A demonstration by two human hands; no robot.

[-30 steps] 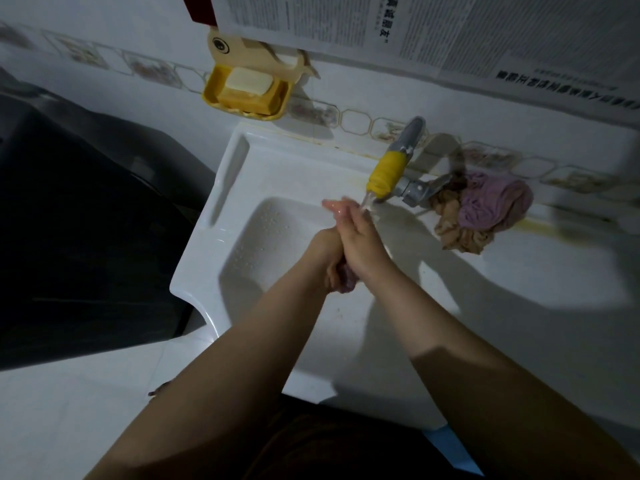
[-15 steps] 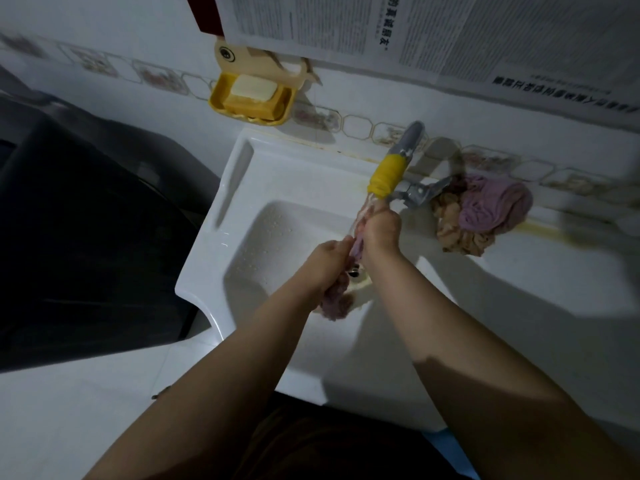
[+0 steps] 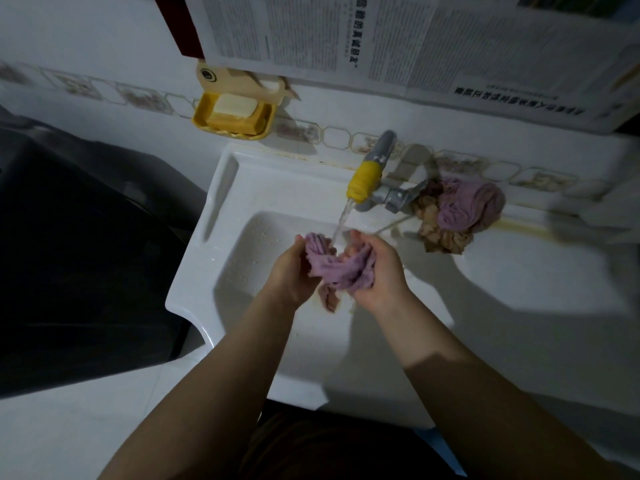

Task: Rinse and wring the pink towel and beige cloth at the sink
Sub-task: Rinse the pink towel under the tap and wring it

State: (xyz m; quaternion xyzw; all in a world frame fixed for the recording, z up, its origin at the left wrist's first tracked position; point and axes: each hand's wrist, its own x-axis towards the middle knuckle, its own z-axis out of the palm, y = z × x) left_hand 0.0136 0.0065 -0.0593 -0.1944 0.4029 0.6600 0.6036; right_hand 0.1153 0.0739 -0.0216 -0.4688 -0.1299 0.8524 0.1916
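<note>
A wet pink towel (image 3: 341, 268) is stretched between both hands over the white sink (image 3: 242, 188). My left hand (image 3: 289, 273) grips its left end. My right hand (image 3: 379, 275) grips its right end. Water runs from the yellow-tipped tap (image 3: 363, 180) onto the towel between the hands. A loose tail of the towel hangs below them. A beige cloth (image 3: 440, 233) lies bunched on the sink ledge right of the tap, with another pink cloth (image 3: 467, 206) heaped on top of it.
A yellow soap dish (image 3: 235, 116) with a soap bar hangs on the tiled wall above the sink's left corner. Newspaper sheets (image 3: 381, 39) cover the wall above. A dark bulky object (image 3: 79, 258) stands left of the sink.
The hands have drawn apart and lowered, spreading the pink towel between them. Water now flows from the tap; the right hand has come down from the spout.
</note>
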